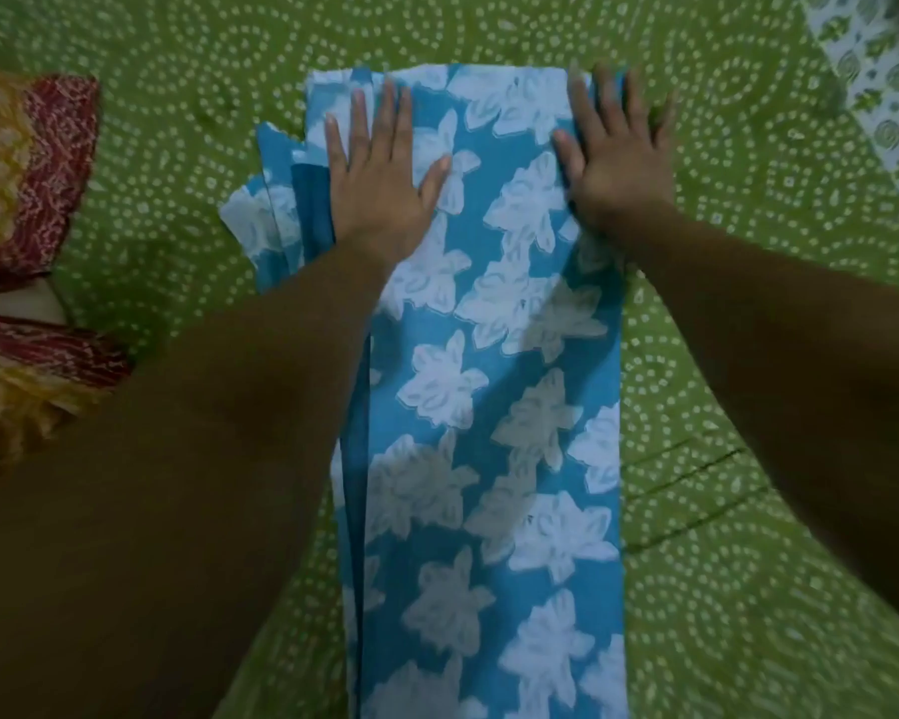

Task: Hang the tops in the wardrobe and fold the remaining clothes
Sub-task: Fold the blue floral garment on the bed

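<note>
Head view: a person's left hand (380,173) and right hand (613,163) press flat, fingers straight and spread, gripping nothing, on the far end of a blue floral garment (489,381). It lies folded into a long strip on the green dotted bedsheet (748,251). Left of the garment sits a red and yellow cloth (16,199). The fabric looks thin, light and limp, likely to slide layer on layer; the far corners seem the best hold for the next fold.

No readable text, label, brand, number or sign anywhere in view.
</note>
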Demonstrator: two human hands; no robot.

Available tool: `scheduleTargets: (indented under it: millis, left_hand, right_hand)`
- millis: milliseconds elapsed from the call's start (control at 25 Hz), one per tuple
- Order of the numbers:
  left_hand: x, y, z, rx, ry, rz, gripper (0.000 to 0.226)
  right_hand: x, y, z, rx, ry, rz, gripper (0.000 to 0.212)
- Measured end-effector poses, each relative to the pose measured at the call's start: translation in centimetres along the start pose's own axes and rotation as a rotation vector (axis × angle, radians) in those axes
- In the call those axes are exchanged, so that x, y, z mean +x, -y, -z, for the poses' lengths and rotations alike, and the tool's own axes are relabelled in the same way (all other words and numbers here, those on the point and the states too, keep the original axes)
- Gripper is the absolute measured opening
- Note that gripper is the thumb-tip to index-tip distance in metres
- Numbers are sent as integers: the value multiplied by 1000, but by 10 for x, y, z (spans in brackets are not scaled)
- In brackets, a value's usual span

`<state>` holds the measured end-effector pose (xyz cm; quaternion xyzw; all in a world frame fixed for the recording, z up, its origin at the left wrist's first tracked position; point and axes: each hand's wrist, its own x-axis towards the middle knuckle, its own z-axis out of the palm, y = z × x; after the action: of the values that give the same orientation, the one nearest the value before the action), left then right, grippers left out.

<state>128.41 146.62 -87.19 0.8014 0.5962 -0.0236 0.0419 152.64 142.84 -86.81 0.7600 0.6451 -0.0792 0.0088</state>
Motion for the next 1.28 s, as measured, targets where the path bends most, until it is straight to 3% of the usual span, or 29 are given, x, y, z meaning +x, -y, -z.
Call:
scheduleTargets:
  millis: [80,160,280,400,480,520,560,600,680,720,800,920,1000,1080,1120,1280]
  left_hand:
    - [-8,-9,-2,28,6,27,72]
    - [-68,-28,-13,-39,6,-87,67]
    - [-222,-43,-37,-165,112,-265,65]
    - [-404,-39,-46,-92,295,-503,69]
    - [-475,-33,-38,-28,377,-648,72]
    - [-486,-30,-33,-48,369,-620,70]
    - [-480,-27,-29,-86,318,-492,65]
    - [-458,-22,-26,-142,246,-250,59]
    - [-392,-7,-9,-297,30,400,46]
    - [-351,5,-1,-441,-100,641,45]
    - [-272,21,12,-890,-19,913,49]
    - [-175,47,22,-1356,239,1028,69]
    - [-138,59,21,-1417,282,1024,79]
    - [-126,68,31,-1411,223,907,49]
    - [-126,74,31,-1425,194,892,44]
    - [-138,121,7,-1773,19,1018,77]
  right_hand:
    - [-12,13,-5,-11,-58,-64,63]
    - [-70,40,-21,54,-81,-8,63]
    - [-210,63,-49,100,29,172,60]
    - [-346,56,-68,34,163,355,62]
    - [-400,49,-68,18,272,403,59]
    - [-414,49,-64,21,308,391,58]
    - [-418,50,-60,31,339,362,56]
    - [-413,54,-53,46,344,319,54]
    - [-388,62,-38,117,324,218,48]
    - [-369,65,-33,153,304,185,46]
    - [-331,72,-24,248,311,111,42]
    - [-289,82,-27,365,383,-136,40]
    - [-280,89,-32,287,360,-204,47]
    - [-283,91,-38,263,298,-217,48]
    - [-286,93,-40,272,281,-221,47]
    - [-290,105,-41,299,310,-308,40]
